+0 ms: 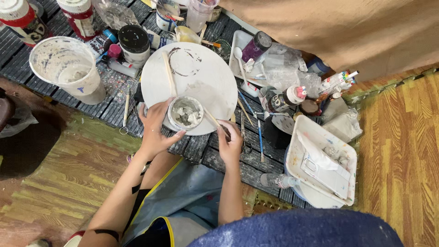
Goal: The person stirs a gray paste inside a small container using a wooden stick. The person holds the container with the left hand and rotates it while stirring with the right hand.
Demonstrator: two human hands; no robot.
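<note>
- Two bare hands at work over a round white board (201, 73), lying on dark slatted matting (109, 112) on the floor.
- Left hand (155, 130): fingers curled round the near-left side of a small cup (185, 113), gripping and steadying it at the board's near edge.
- Small cup: upright, open, holding pale grey-white paste in lumps; part on the board, part past its near rim.
- Right hand (230, 139): closed in a pinch on a thin wooden stick (211, 118), the far end dipped over the cup's right rim into the paste.
- Step in hand, by judgement: stirring or scooping the paste with the stick, cup braced against the push.
- Next move, by judgement: calls for a firm hold on the cup, since it overhangs the rim, and a slow lift of the stick so no paste drips on the matting.
- Second flat wooden stick (169, 73) lying on the left part of the board, beside a dark ring mark.
- Large paint-smeared white bucket (68, 68) toward the far-left corner of the matting, well apart from the hands.
- White tub (320, 160) with scraps and a flat tool inside, at the near-right edge of the matting.
- Bottles, jars, brushes and a white spoon crowded along the far edge; contents mostly too small to tell.
- Plain wood-pattern floor on both sides of the matting.
</note>
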